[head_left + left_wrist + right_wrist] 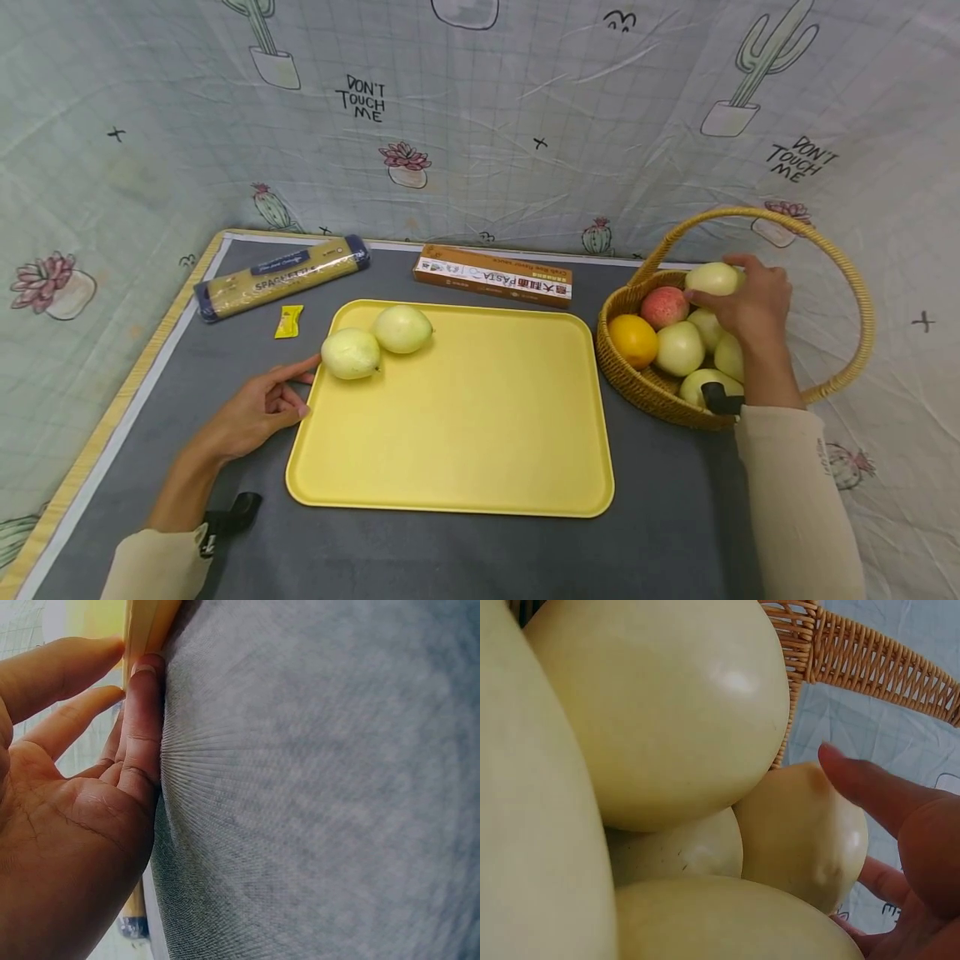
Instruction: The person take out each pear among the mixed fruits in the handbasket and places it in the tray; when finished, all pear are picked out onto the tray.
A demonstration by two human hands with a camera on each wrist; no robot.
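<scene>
My right hand [757,304] grips a pale green, pear-like fruit [712,279] at the back of the wicker basket [660,407]. In the right wrist view, the thumb lies against this fruit [802,832] and other fingers reach behind it. Around it in the basket are several similar pale fruits [680,348], a red peach-like fruit [665,307] and an orange [633,340]. My left hand [251,412] rests against the left edge of the yellow tray [465,417]; its thumb and index fingertips touch the rim. Two pale green fruits [350,353] lie at the tray's back left.
Behind the tray lie a spaghetti packet [285,275], a small yellow wrapped packet [288,322] and an orange-brown pasta box [492,276]. The basket's tall handle [862,308] arches over its right side. A patterned cloth [480,125] hangs along the back and sides.
</scene>
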